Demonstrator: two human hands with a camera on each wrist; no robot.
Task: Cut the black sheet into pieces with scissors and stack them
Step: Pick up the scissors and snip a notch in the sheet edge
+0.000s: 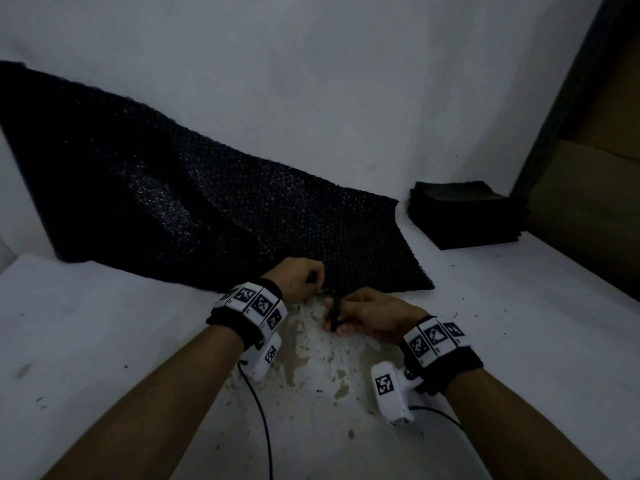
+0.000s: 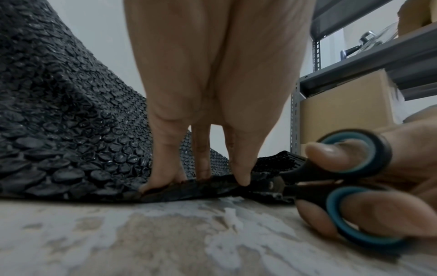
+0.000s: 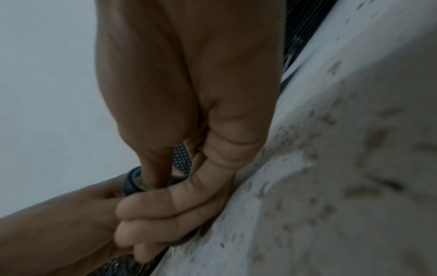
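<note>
A big black bubble-textured sheet (image 1: 194,202) slopes from the wall down onto the white table. My left hand (image 1: 300,277) pinches its near edge (image 2: 189,188) between thumb and fingertips. My right hand (image 1: 367,318) grips black scissors with blue-lined loops (image 2: 343,179), thumb and fingers through the handles; the blades meet the sheet's edge just right of my left fingers. In the right wrist view only one scissor loop (image 3: 132,182) shows behind my curled fingers. A stack of cut black pieces (image 1: 464,214) sits at the back right.
The table top (image 1: 138,341) is white with worn, flaked patches and small black scraps near my wrists. A grey metal shelf (image 2: 354,71) with cardboard boxes stands to the right. Cables trail from both wrist cameras.
</note>
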